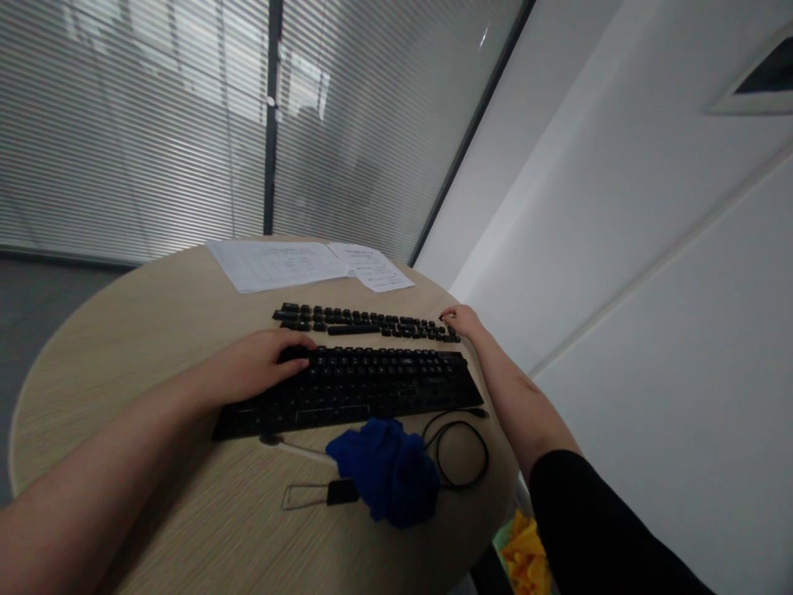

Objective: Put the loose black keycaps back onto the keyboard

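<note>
Off the nearest bare forearm, the left hand (260,364) lies released, palm down, seemingly steadying the black corded keyboard (372,388), while the right hand (462,321) touches the row of detached black keycaps (365,321) beyond, its grasp impossible to tell.

An office: slatted blinds (154,124) across the upper left, a plain white wall (650,248) at right, and printed papers (278,264) on the round wooden counter (124,330).

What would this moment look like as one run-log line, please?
left hand: on keyboard | right hand: at right end of keycap rows | blue cloth, wire puller: in front of keyboard
</note>
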`<state>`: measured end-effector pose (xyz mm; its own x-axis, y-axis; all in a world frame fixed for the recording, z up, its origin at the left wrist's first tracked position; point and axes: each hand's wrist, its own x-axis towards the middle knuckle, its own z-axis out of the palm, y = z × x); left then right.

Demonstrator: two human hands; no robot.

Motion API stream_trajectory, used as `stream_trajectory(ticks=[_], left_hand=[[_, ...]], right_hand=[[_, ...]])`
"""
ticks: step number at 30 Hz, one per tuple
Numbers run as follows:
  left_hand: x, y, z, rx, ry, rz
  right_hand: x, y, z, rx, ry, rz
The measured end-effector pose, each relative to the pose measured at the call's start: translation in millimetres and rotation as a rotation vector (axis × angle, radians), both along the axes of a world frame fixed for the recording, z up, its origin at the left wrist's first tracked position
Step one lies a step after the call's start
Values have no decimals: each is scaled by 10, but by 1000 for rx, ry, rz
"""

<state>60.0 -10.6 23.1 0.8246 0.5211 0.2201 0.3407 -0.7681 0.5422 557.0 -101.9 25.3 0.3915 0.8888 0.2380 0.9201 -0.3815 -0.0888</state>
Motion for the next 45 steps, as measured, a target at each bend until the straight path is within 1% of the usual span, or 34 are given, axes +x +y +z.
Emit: stream_trajectory(ticks=[3,5,7,9,11,12,14,16,19,24,28,32,37,42,45], left_hand=[[-3,-3,0,9,6,2],[-4,-5,7,15,19,6],[-3,-8,19,17,28,1],[-2,-14,33,20,36,-4],[1,-22,46,28,49,0],[3,-27,52,35,52,1],[9,-33,58,48,59,9],[16,-30,59,54,74,33],[21,-1,49,53,106,61],[9,71,19,44,102,24],[0,109,-1,29,99,41],[-9,116,2,23,115,28],[-8,116,4,28,125,22],[0,122,-6,22,122,18],[10,112,6,19,121,16]], right_hand=[[-59,-228,95,64,65,21],[-113,-511,130,100,117,43],[-203,-873,101,150,167,60],[-338,-1247,1,270,279,88],[-501,-1554,-144,345,316,76],[-583,-1664,-218,368,326,71],[-725,-1788,-346,417,338,68],[-819,-1802,-425,477,338,83],[-877,-1723,-466,541,287,145],[-888,-1616,-483,479,140,273],[-917,-1601,-481,443,113,276],[-962,-1595,-457,440,91,260],[-981,-1584,-471,467,95,248],[-968,-1578,-501,509,135,285],[-959,-1582,-498,502,125,289]])
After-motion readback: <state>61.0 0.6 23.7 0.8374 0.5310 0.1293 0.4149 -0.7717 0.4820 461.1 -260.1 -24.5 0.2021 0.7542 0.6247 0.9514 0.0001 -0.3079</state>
